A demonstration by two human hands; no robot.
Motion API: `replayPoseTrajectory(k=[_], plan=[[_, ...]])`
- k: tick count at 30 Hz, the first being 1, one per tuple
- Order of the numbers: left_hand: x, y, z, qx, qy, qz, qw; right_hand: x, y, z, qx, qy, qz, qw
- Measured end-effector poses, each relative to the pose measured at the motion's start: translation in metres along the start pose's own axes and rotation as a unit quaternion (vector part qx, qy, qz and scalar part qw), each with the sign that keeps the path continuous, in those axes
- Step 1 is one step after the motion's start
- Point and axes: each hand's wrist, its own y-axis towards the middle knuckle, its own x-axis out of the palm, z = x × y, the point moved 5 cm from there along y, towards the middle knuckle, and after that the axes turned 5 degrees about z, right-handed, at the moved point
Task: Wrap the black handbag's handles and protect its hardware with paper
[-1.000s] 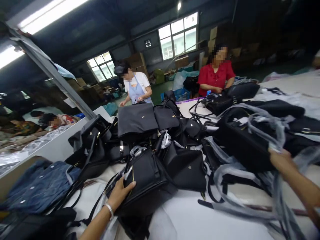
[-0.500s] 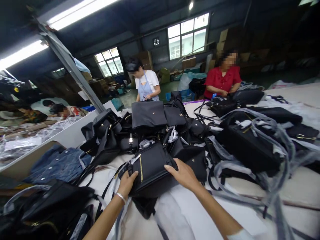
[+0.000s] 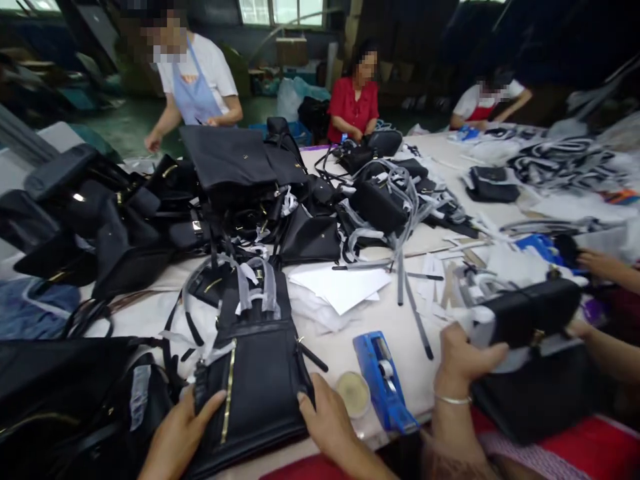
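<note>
A black backpack (image 3: 265,380) with a gold zipper along its left side lies flat at the table's front edge. Clear plastic film wraps its straps at the top. My left hand (image 3: 183,427) grips the bag's lower left side, thumb resting near the zipper. On the opposite side my right hand (image 3: 327,417) holds the edge, thumb on top and fingers hidden beneath. Just right of that hand are a round tub (image 3: 353,395) and a blue tape dispenser (image 3: 384,380). White paper sheets (image 3: 340,287) lie beyond the bag.
Black bags (image 3: 230,160) are heaped at the back, and another black bag (image 3: 65,393) lies at left. On the right, a co-worker's hands (image 3: 463,360) hold a black bag (image 3: 540,307). Several people stand around the table. Loose strips (image 3: 435,287) are scattered at middle right.
The view has swung right and down. My hands have drawn the backpack nearer and it lies straighter. The tape dispenser and the neighbouring co-worker's hands have come into sight.
</note>
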Motion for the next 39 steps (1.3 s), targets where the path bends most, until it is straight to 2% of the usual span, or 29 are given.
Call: replayPoseTrajectory(k=[2,4,5,7,10,12,14,16,19,21,22,24,26,28,33,39], plan=[[0.045,-0.019,-0.028,-0.038,-0.067,-0.11,0.991,0.018,-0.012,0.033,0.048,-0.049,-0.012,0.998],[0.077,-0.032,-0.046,-0.063,-0.102,-0.169,0.978,0.025,-0.019,0.057,0.081,-0.07,-0.022,0.994],[0.086,-0.035,-0.052,-0.06,-0.105,-0.181,0.976,0.026,-0.023,0.064,0.089,-0.069,-0.024,0.993],[0.093,-0.034,-0.059,-0.035,-0.09,-0.18,0.979,0.031,-0.031,0.072,0.096,-0.058,-0.024,0.993],[0.089,-0.024,-0.062,0.011,-0.009,-0.165,0.986,0.043,-0.041,0.078,0.12,-0.048,-0.029,0.991],[0.086,-0.018,-0.062,0.031,0.077,-0.159,0.984,0.046,-0.04,0.08,0.112,-0.049,-0.045,0.991],[0.08,-0.02,-0.058,0.043,0.149,-0.14,0.978,0.038,-0.032,0.078,0.075,-0.051,-0.057,0.994],[0.07,-0.028,-0.051,0.062,0.177,-0.091,0.978,0.015,-0.019,0.075,0.026,-0.064,-0.022,0.997],[0.05,-0.049,-0.034,0.121,0.115,0.016,0.986,-0.026,0.007,0.061,-0.052,-0.122,0.091,0.987],[0.04,-0.064,-0.025,0.136,0.023,0.052,0.989,-0.037,0.025,0.05,-0.096,-0.196,0.115,0.969],[0.039,-0.071,-0.023,0.122,-0.034,0.043,0.991,-0.036,0.035,0.045,-0.107,-0.236,0.109,0.96],[0.045,-0.08,-0.021,0.057,-0.153,-0.015,0.986,-0.029,0.055,0.038,-0.114,-0.3,0.093,0.942],[0.054,-0.088,-0.018,-0.01,-0.256,-0.065,0.964,-0.021,0.074,0.034,-0.12,-0.326,0.086,0.934],[0.057,-0.093,-0.014,-0.042,-0.314,-0.065,0.946,-0.014,0.09,0.033,-0.133,-0.333,0.079,0.93],[0.05,-0.097,-0.004,-0.053,-0.294,-0.009,0.954,-0.014,0.106,0.042,-0.15,-0.33,0.055,0.93],[0.057,-0.094,0.011,-0.062,-0.281,-0.021,0.957,-0.019,0.083,0.058,-0.177,-0.266,0.02,0.947]])
